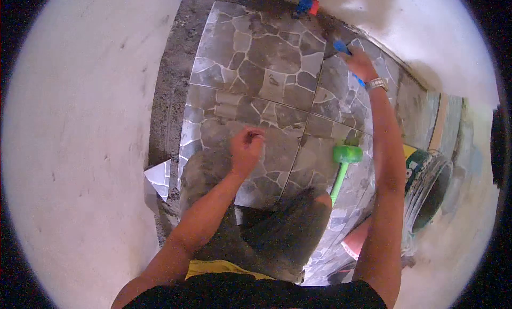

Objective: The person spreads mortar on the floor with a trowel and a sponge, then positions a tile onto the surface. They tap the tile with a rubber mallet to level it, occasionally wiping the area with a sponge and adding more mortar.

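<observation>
My right hand (362, 65) is closed around a slim blue tool (341, 46) at the upper right. Blue shows on both sides of the fist; the kind of tool cannot be made out. Beneath it lie grey stone-patterned floor tiles (282, 63) with pale lines. My left hand (247, 151) is loosely curled above the middle tiles, near my knee, with nothing visible in it. A green rubber mallet (347, 154) rests on the tiles between my right forearm and my knee, its handle pointing down toward me.
A triangular tile offcut (159, 180) lies at the left wall's foot, on a rough cement strip (172, 95). A bucket (424, 186) stands right of my right arm, beside a reddish container (356, 239). A blue pipe with a red part (313, 8) is at the far wall.
</observation>
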Available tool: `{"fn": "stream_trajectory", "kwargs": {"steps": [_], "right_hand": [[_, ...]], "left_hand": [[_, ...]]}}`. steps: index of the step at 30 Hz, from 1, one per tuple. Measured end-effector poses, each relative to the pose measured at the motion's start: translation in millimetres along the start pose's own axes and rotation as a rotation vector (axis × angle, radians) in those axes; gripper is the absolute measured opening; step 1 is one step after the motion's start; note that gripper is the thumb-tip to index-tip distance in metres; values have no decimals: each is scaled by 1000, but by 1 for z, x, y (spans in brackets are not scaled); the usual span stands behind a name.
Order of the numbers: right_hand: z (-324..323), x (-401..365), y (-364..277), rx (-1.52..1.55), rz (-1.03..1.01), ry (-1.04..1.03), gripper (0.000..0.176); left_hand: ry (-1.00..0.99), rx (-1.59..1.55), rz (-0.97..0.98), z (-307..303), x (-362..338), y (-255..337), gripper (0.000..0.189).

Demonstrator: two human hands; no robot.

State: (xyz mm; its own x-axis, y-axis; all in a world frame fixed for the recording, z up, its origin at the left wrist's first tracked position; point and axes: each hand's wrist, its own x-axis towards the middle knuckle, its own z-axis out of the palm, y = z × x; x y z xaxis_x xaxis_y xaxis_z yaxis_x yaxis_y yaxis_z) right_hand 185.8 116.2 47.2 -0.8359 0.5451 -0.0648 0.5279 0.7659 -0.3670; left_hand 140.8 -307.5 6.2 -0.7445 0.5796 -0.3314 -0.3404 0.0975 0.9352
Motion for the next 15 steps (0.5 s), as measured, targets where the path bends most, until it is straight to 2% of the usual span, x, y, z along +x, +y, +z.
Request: {"fn": "stream_trajectory", "kwargs": {"steps": [2,4,6,12,15], "right_hand": [[0,-1,-19,32,79,-52,43],[3,3,-31,-54,62,-180,38],[32,16,-14,-27,21,-48,38],[-4,1,-27,-59,116,-79,43],[-12,-18,-6,-76,266,-52,43]], "left_hand": [[9,-7,-9,0,1,-1,9],[0,5,-4,0,0,-1,9],[-5,29,-36,-1,1,3,9],[6,27,-50,1,2,16,8],[12,7,3,1,0,13,8]]}}
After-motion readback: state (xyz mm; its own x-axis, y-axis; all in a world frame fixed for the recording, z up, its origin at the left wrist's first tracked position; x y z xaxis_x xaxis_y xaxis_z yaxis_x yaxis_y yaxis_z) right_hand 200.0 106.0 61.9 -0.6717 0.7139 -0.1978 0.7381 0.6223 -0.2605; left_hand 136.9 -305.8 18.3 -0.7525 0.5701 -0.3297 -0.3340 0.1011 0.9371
